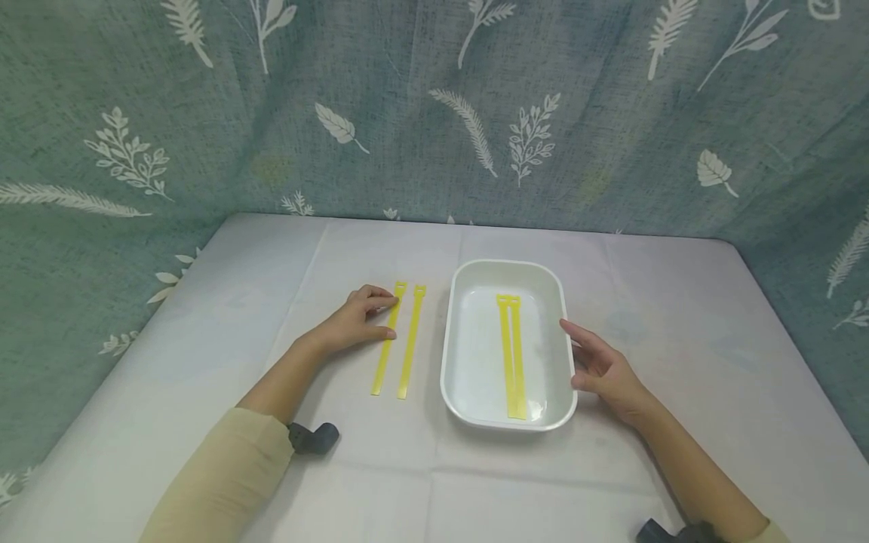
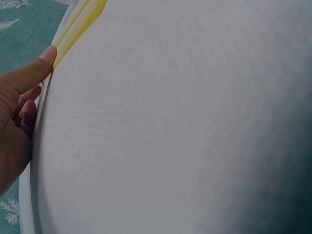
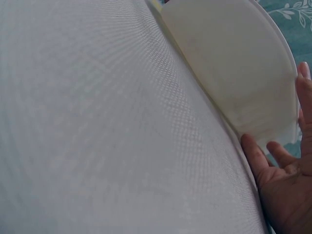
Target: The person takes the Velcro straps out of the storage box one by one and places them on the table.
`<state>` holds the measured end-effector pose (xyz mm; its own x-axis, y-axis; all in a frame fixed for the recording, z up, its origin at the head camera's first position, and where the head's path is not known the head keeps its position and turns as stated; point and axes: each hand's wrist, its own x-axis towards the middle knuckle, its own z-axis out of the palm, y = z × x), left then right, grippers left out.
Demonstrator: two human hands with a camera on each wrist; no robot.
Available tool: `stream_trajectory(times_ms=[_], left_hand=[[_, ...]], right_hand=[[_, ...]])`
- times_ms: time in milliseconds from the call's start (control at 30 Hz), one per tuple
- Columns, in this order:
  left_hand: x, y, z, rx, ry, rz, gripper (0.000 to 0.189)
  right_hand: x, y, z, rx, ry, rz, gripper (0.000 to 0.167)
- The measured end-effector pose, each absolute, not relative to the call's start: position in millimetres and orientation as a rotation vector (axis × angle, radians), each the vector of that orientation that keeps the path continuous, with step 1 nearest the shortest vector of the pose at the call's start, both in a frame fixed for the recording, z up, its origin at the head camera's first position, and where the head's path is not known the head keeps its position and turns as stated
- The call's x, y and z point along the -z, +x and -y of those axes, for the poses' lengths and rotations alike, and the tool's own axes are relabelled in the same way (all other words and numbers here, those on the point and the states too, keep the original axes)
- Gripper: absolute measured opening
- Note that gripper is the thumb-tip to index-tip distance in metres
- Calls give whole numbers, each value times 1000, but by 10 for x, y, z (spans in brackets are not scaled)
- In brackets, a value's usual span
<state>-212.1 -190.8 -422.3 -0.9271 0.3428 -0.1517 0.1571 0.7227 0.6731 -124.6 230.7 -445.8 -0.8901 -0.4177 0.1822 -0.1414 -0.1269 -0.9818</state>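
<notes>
Two flat yellow cable straps with slotted heads lie side by side on the table, heads toward the back. My left hand (image 1: 351,323) is at the left strap (image 1: 381,369), thumb and fingertips spread apart along it. The right strap (image 1: 410,343) lies just beyond those fingertips. In the left wrist view the thumb overlaps a yellow strap (image 2: 78,29). A white tray (image 1: 470,354) stands to the right, with two more yellow straps (image 1: 518,362) close together inside. My right hand (image 1: 611,377) touches the tray's right side, index fingertip and thumb at the rim, fingers spread.
A white cloth (image 1: 380,490) covers the table. Behind and beside it hangs a green-blue curtain (image 1: 407,151) with white leaf prints. A dark wrist camera (image 1: 315,439) sits by the left sleeve, another (image 1: 668,534) by the right wrist.
</notes>
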Motion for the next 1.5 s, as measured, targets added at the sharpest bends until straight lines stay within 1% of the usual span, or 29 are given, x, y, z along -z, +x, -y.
stream_trajectory(times_ms=[167, 400, 633, 900, 1500], left_hand=[[4220, -2122, 1914, -1010, 353, -2663, 68], [4205, -2167, 1972, -1171, 346, -2652, 70], [4035, -2219, 1923, -1342, 362, -2550, 65], [3835, -2307, 1748, -1490, 306, -2451, 67], [3446, -2414, 1136, -1513, 259, -2297, 60]], right_hand=[[4455, -1244, -2299, 2125, -623, -1940, 73], [4464, -1248, -2294, 2137, -640, -1926, 74], [4461, -1247, -2295, 2127, -614, -1947, 75], [4467, -1233, -2293, 2141, -616, -1931, 74], [4446, -1235, -2303, 2109, -622, -1953, 77]])
